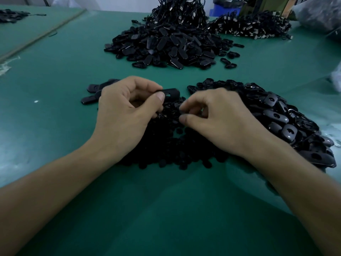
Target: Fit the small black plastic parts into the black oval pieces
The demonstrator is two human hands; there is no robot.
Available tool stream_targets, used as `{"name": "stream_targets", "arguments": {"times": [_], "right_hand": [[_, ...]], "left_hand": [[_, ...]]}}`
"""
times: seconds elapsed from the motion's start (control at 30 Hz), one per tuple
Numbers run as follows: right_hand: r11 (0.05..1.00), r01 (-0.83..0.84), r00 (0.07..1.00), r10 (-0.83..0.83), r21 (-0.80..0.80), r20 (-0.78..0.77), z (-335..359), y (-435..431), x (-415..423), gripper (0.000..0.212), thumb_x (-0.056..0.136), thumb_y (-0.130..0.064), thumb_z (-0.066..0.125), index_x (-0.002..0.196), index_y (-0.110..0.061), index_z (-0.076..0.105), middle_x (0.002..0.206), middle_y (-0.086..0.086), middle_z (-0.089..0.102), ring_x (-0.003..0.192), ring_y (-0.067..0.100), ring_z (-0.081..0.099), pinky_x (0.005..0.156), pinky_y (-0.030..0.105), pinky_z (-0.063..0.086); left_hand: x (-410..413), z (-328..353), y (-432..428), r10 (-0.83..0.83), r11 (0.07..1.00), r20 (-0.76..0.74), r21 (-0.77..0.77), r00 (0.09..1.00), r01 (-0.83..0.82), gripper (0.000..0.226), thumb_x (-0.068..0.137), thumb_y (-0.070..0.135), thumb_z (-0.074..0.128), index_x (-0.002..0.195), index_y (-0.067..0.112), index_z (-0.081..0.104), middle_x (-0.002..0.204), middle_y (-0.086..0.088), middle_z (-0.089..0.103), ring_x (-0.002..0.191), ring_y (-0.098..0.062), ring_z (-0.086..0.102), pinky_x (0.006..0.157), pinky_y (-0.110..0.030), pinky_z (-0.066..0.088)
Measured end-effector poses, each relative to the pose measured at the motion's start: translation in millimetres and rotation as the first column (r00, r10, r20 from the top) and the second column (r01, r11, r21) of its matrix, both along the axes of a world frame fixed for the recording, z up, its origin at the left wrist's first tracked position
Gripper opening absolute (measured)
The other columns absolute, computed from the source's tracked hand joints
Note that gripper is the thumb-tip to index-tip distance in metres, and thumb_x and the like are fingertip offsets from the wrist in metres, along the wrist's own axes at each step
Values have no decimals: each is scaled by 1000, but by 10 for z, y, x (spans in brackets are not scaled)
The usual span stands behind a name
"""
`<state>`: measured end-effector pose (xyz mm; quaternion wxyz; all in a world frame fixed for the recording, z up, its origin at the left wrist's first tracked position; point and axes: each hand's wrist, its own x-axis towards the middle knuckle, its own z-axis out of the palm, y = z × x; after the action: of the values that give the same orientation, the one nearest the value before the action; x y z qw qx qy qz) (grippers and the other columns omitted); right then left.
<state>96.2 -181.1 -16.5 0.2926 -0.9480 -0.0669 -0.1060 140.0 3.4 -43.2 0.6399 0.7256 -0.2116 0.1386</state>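
Green table (166, 209), left hand (125, 111) around one oval piece (171, 93), right hand (217, 115), grip unclear, amid small parts (166, 150), heaped ovals (166, 47) beyond

On my remote feed from the head-worn camera, the person I am working through shows a left forearm (55, 182) and a right forearm (295, 183) bare from wrist to frame edge. The left grip (125, 117) and right grip (223, 124) are bare hands, slim-fingered, with short, cleanly trimmed nails visible on the left thumb (160, 97) and the right thumb (184, 119)
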Motion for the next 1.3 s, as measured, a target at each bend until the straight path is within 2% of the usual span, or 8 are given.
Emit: {"name": "stream_targets", "arguments": {"times": [0.17, 0.33, 0.53, 0.6, 0.73, 0.83, 0.97, 1.3], "right_hand": [[993, -25, 998, 18, -119, -59, -24, 64, -3, 7, 91, -35, 71, 93, -28, 74, 88, -13, 65, 83, 8, 63, 81, 36, 57], [989, -12, 997, 2, -147, -73, -8, 93, 15, 7, 94, -30, 67, 89, -28, 72, 90, -12, 61, 86, 12, 62, 81, 34, 54], [931, -5, 1000, 13, -364, 20, -17, 128, -10, 16, 105, -21, 47, 103, -20, 63, 100, 0, 49, 92, 17, 48, 79, 31, 44], [943, 6, 996, 23, -332, 85, 18, 132, -19, 17, 106, -21, 44, 100, -18, 59, 96, 0, 51, 86, 16, 49, 76, 31, 44], [995, 38, 993, -28, -89, 117, 57, 131, -44, 15, 106, -25, 44, 97, -19, 55, 84, -3, 61, 73, 18, 60, 67, 42, 52], [999, 44, 994, -46, 20, 96, 45, 129, -54, 12, 103, -21, 50, 103, -23, 63, 87, -10, 65, 75, 6, 61, 65, 25, 51], [999, 32, 990, -34, 16, 136, 45, 129, -51, 22, 100, -16, 55, 117, -18, 70, 92, -12, 68, 81, 2, 59, 79, 9, 44], [981, 21, 989, -49, 195, 142, 10, 84, -29, 13, 94, -12, 67, 95, -25, 70, 78, -14, 68, 76, -2, 66, 72, 11, 52]], "left_hand": [[23, -14, 16, 7, 1000, -3, 18, 1000, -7, 13, 87, 23, 69, 98, 30, 70, 76, 9, 74, 70, -8, 70, 65, -18, 54], [28, -29, 20, 17, 999, 15, 42, 1000, -17, 14, 87, 23, 71, 92, 36, 74, 79, 8, 76, 74, -13, 73, 69, -23, 56], [12, -12, 17, 3, 999, 15, 35, 1000, -4, 16, 85, 19, 74, 91, 33, 75, 79, 10, 77, 73, -11, 74, 67, -19, 56], [13, -14, 13, 6, 999, 8, 33, 1000, -7, 16, 84, 19, 74, 92, 33, 75, 80, 10, 77, 74, -10, 74, 67, -18, 55], [26, -28, 13, 15, 1000, 0, 22, 1000, -15, 16, 84, 21, 74, 93, 35, 74, 81, 10, 77, 75, -10, 75, 68, -18, 55], [29, -37, 19, 12, 999, 25, 47, 1000, -13, 15, 85, 22, 74, 91, 35, 74, 80, 10, 77, 74, -10, 75, 67, -19, 56], [30, -40, 28, 5, 998, 34, 58, 999, -7, 14, 85, 22, 73, 91, 35, 74, 80, 10, 77, 74, -10, 74, 66, -19, 56], [24, -33, 24, 35, 998, 6, 61, 999, -35, 14, 82, 23, 74, 90, 34, 74, 80, 9, 77, 75, -11, 75, 71, -24, 58]]}}
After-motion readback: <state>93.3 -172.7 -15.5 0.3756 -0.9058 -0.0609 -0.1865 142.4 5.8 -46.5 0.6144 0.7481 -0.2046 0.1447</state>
